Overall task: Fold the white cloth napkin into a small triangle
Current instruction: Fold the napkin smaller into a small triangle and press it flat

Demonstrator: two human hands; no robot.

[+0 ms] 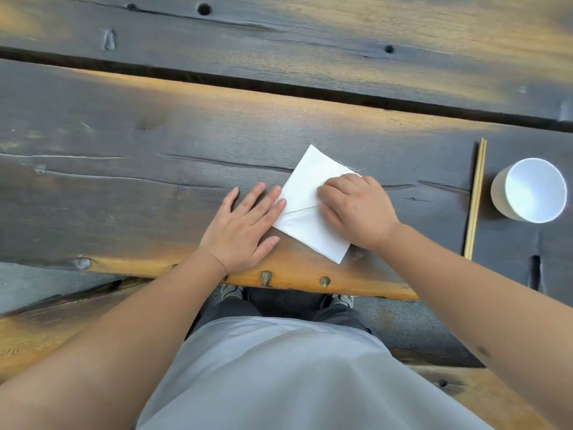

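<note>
Near edge of the surface (310,282): worn orange wood runs just below both wrists; the work sits close to this edge, straight ahead of the person.

Left hand (245,225): spread flat, palm down, gripping nothing; its fingertips (280,203) press the left edge of the napkin, where the seam meets that edge.

Right hand (356,209): knuckles bent, lying on the right part of the cloth; it seems to pin or pinch a layer, but what the fingertips do under there I cannot tell.

Napkin (305,184): white, folded to a flat four-sided shape set cornerwise, one corner towards the person at lower right, the opposite corner away at upper left. A seam crosses it roughly left to right between the hands.

Long axis: from the near right corner up to the far left corner, slanting across the person's front.

Nearer hand: both touch it; the right covers more cloth, the left only holds an edge.

Likely next fold: across the seam or corner to corner, the left hand acting as anchor.

Farther right: chopsticks (474,200) and a white cup (531,190), well apart from the napkin.
</note>
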